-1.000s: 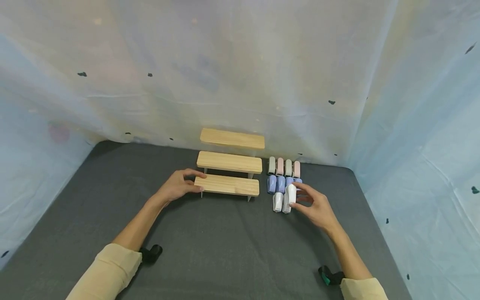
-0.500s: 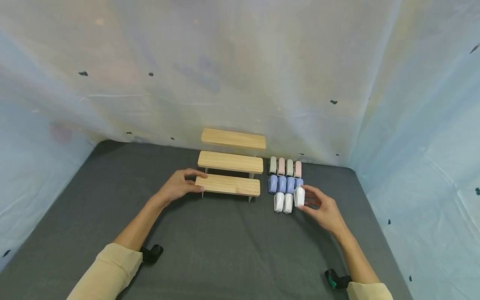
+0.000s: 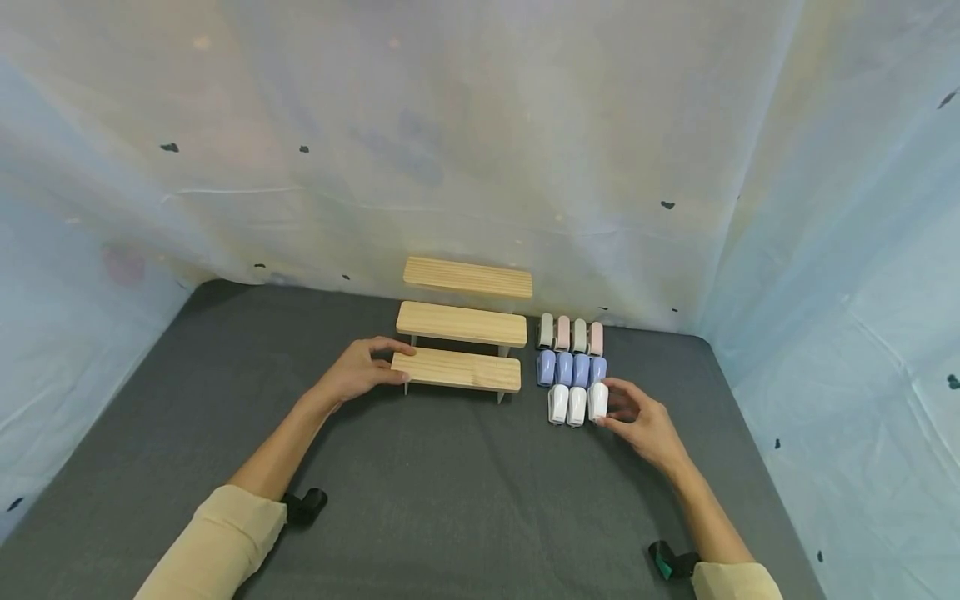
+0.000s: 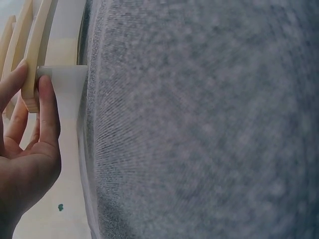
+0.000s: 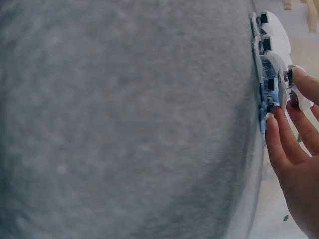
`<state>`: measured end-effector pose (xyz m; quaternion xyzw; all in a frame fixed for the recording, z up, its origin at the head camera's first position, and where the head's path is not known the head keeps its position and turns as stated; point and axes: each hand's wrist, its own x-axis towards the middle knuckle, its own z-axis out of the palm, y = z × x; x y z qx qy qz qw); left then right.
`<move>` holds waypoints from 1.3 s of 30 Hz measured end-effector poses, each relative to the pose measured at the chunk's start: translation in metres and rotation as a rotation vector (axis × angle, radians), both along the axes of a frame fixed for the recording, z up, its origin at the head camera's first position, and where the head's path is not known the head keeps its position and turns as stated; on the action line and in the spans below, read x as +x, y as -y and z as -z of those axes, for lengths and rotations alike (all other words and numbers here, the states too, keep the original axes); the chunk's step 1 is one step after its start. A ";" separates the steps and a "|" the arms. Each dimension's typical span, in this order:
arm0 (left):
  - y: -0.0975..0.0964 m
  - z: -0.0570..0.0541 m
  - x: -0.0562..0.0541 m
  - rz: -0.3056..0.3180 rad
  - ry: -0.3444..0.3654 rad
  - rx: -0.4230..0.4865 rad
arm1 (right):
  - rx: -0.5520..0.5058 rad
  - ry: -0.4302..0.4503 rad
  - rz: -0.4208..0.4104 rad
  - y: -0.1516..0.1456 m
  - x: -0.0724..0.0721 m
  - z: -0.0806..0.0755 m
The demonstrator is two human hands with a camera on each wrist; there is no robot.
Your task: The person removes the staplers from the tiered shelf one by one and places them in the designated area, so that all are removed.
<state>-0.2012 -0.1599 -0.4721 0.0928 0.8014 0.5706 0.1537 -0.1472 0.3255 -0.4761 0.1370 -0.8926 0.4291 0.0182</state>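
In the head view my left hand [image 3: 356,373] pinches the left end of the lowest wooden step [image 3: 456,369] of a three-tier display stand. The left wrist view shows the thumb on one face of the board [image 4: 37,50] and a finger on the other. At the right, my right hand [image 3: 643,423] holds a small white stapler [image 3: 597,402] between thumb and fingers. In the right wrist view this stapler [image 5: 305,97] hangs slightly above the cloth. Two more white staplers [image 3: 567,406] stand just left of it, below a row of blue staplers [image 3: 564,368].
Grey-green and pink staplers [image 3: 563,332] form the back row. The stand's middle step [image 3: 461,323] and top step [image 3: 467,277] rise behind the lowest one. A dark grey cloth [image 3: 420,492] covers the table, and pale hanging sheets [image 3: 480,150] enclose its back and sides.
My right hand has carried the white stapler from over the second white one to the right, then lowered it at the row's right end. The left hand has kept its hold on the step.
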 end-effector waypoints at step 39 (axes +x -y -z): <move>0.007 0.004 0.006 0.033 -0.088 -0.034 | 0.077 0.013 0.018 -0.004 -0.001 0.010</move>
